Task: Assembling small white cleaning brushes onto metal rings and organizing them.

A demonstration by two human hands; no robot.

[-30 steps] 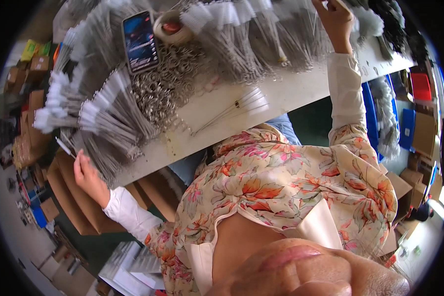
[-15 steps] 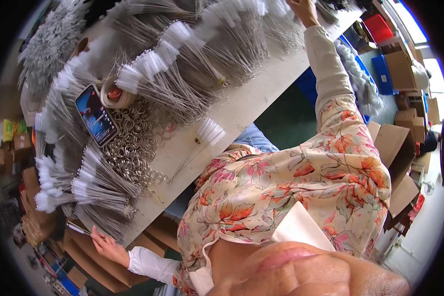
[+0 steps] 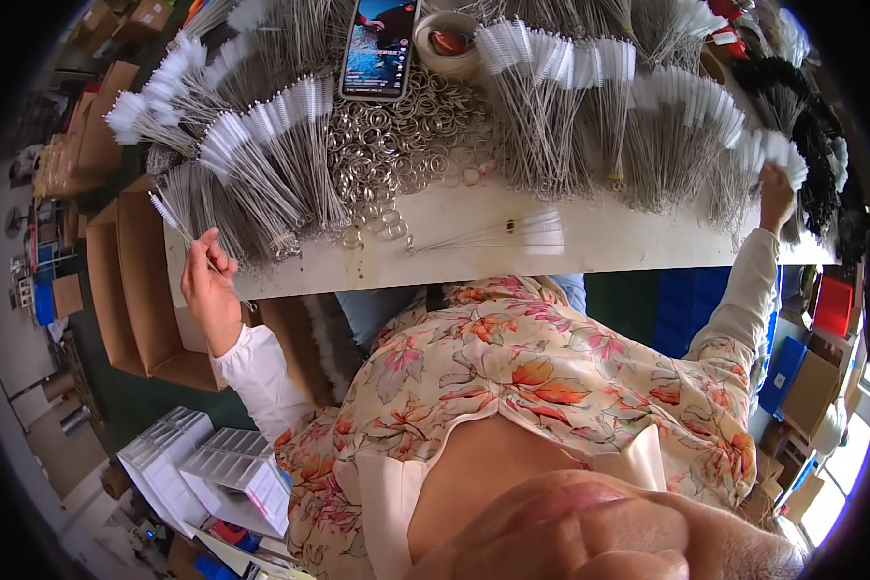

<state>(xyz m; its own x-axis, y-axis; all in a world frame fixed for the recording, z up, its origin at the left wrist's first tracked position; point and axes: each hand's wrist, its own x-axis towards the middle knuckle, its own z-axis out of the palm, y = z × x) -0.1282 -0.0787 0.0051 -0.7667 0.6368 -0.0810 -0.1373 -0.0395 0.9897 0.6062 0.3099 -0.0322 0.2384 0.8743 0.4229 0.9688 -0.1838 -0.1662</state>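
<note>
My left hand is closed on the thin wire stem of a wire brush, over the table's left front edge. White bristles cover the brush's upper end. Far to the right, my right hand has its fingers drawn together at the white bristle ends of some wire brushes; how many it grips is hard to see. Between the hands, a few loose wire brushes lie flat near the front edge. Beside my left hand rest bundles of similar brushes. A heap of metal rings spreads across the middle.
A lit phone leans behind the rings, next to a roll of tape. More brush bundles stand along the table. Black-bristled brushes lie at the far right. Cardboard boxes stand at the left edge.
My view has turned, so the table now runs nearly level across it. My left hand still holds the wire brush. The right hand stays out by the brushes at the far right.
</note>
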